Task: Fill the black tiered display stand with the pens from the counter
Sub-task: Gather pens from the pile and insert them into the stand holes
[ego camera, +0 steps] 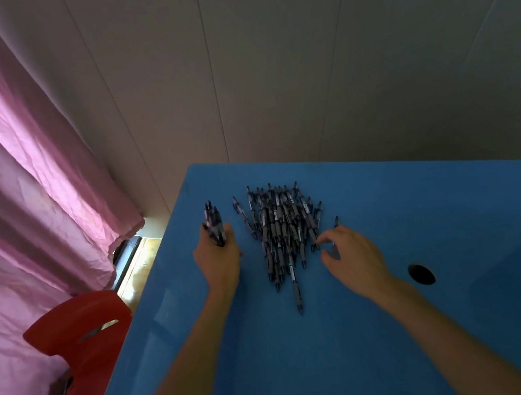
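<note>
Left grip: left hand (217, 257) has its fingers curled round a bundle of pens (214, 226), held upright with the ends pointing away from the person.
Right grip: right hand (354, 255) has curled fingers at the right edge of the pen pile (280, 228); thumb and forefinger sit close together at a pen end, but whether they pinch it cannot be told.
Pen pile: loose heap lying on the blue surface (349, 355), between the two hands, most pens aligned lengthwise.
Single pen: one pen (335, 221) lies just beyond the right hand, apart from the pile.
Surface hole: round dark opening (421, 274) to the right of the right wrist.
Surroundings: red chair (85, 336) and pink curtain (7, 189) at the left.
</note>
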`<state>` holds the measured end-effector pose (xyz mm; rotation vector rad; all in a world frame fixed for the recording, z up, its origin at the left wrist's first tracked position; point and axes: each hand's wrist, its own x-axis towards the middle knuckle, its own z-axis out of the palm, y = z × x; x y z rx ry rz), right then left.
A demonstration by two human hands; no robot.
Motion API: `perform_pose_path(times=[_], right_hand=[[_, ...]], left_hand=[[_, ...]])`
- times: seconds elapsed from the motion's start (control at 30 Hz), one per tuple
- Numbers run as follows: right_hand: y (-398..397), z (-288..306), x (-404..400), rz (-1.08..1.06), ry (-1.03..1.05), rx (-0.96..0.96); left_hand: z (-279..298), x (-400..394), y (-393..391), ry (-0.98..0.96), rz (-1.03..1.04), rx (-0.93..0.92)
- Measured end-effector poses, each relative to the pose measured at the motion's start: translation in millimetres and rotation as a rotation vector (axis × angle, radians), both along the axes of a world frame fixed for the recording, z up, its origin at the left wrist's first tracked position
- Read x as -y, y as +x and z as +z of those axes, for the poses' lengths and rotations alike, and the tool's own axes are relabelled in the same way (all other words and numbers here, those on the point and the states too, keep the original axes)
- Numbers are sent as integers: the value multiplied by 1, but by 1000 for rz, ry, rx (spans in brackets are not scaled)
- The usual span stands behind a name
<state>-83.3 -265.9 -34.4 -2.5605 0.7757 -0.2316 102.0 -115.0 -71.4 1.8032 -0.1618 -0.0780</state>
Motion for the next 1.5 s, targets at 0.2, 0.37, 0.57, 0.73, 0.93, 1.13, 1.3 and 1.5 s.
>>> perform_pose_path(times=[0.2, 0.37, 0.57, 0.73, 0.93, 1.13, 1.3, 1.5], right_hand=[[-7, 28, -5, -32, 26, 67], [-26, 58, -4, -73, 18, 70], [-69, 98, -6, -160, 12, 57], [-124, 123, -11, -266, 14, 62], [-207, 147, -6, -415, -8, 71], [-290, 161, 5, -531, -22, 83], [-362, 160, 30, -563, -49, 114], [-441, 158, 63, -538, -30, 151]], left_hand=[[44, 1, -18, 236, -171, 26], [90, 6, -46, 429, -273, 74], [123, 14, -80, 458, -490, 102], [142, 26, -129, 439, -671, 128], [161, 58, -202, 412, -847, 154], [179, 92, -279, 427, -946, 214], [189, 120, -355, 428, -1011, 275], [198, 149, -443, 476, -981, 317]])
